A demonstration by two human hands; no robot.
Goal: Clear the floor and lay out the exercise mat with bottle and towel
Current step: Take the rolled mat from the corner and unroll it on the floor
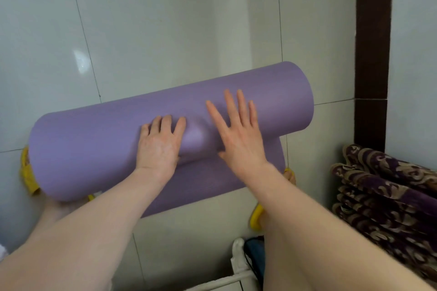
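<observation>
Rolled purple mat (94, 139) under both flat hands

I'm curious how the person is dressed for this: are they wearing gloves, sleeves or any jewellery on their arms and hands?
No. The left hand and right hand are bare, with no gloves, rings, watch or bracelets visible. Both forearms are uncovered right to the picture's lower edge, so no sleeves show. The fingernails look short and unpainted.

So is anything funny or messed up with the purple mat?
A little. The purple mat roll has a dent in its middle, squashed between the left hand and the right hand. The roll also lies slanted across the floor tiles, its right end farther away. Nothing is torn or spilled.
</observation>
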